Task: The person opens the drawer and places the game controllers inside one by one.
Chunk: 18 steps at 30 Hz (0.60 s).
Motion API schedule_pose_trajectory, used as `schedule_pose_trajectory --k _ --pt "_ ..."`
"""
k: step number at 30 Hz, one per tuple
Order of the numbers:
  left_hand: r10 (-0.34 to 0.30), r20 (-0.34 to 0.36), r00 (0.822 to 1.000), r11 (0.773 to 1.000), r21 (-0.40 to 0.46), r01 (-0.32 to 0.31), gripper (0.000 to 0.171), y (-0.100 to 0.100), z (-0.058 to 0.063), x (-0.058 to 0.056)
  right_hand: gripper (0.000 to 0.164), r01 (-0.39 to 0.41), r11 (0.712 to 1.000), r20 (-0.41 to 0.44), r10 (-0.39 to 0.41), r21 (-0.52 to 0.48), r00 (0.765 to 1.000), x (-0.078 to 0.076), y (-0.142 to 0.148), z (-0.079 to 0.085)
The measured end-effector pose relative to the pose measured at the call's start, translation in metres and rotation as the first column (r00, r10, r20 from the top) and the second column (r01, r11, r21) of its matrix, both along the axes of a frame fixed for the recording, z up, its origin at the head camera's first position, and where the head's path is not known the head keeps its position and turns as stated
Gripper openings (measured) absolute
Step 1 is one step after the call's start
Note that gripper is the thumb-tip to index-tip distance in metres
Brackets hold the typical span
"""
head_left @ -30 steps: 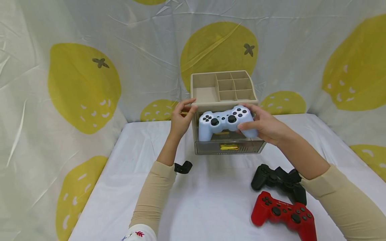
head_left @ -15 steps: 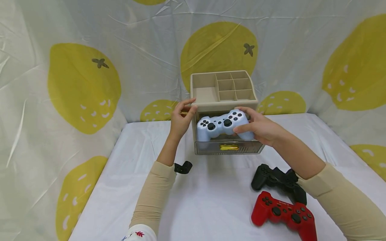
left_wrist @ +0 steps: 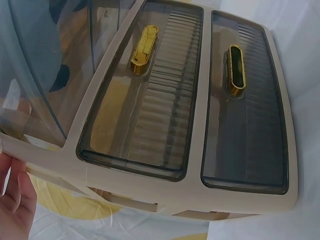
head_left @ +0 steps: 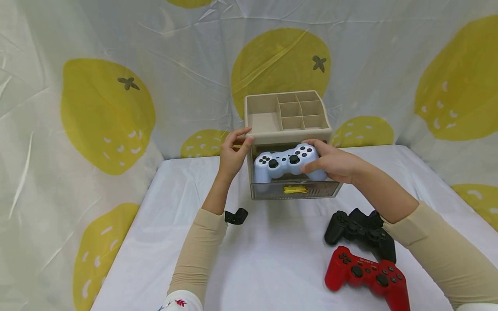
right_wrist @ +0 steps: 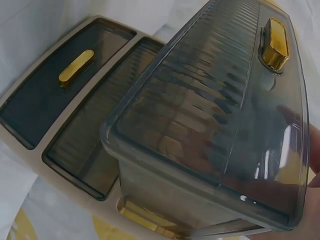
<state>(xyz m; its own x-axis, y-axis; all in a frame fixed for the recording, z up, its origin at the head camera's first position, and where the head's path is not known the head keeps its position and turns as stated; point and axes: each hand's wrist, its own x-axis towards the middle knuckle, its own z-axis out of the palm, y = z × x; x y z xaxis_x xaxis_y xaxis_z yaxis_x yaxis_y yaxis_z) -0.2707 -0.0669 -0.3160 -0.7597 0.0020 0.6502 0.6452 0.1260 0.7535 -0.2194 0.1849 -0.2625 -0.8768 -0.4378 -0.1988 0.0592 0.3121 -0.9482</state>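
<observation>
A light blue game controller (head_left: 285, 162) lies level in the pulled-out top drawer (head_left: 268, 190) of a beige desk organizer (head_left: 288, 137). My right hand (head_left: 336, 162) holds its right grip, thumb on top and fingers behind. In the right wrist view the smoky clear drawer (right_wrist: 185, 115) hides most of that hand. My left hand (head_left: 233, 153) grips the organizer's upper left edge with thumb and fingertips; its fingers (left_wrist: 20, 195) also show at the left wrist view's edge.
A black game controller (head_left: 352, 229) and a red game controller (head_left: 365, 274) lie on the white-covered table (head_left: 268, 268) at right, below my right forearm. Two lower drawers with gold handles (left_wrist: 145, 47) are shut. A lemon-print cloth (head_left: 194, 65) hangs behind.
The light blue controller has moved slightly left and down into the drawer with my right hand still on it. My left hand keeps its place.
</observation>
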Motion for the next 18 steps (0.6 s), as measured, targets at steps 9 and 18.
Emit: schedule_pose_trajectory --k 9,18 --pt "0.0 -0.008 1.0 1.0 -0.005 0.0 0.027 0.0005 -0.0001 -0.0003 0.084 0.028 0.999 0.047 -0.029 0.028 0.998 -0.0016 -0.0009 0.001" --pt "0.0 0.009 1.0 1.0 -0.009 0.0 0.027 -0.0004 0.0004 0.0011 0.059 0.052 0.996 0.188 -0.038 -0.069 0.981 -0.0079 -0.0016 0.0012"
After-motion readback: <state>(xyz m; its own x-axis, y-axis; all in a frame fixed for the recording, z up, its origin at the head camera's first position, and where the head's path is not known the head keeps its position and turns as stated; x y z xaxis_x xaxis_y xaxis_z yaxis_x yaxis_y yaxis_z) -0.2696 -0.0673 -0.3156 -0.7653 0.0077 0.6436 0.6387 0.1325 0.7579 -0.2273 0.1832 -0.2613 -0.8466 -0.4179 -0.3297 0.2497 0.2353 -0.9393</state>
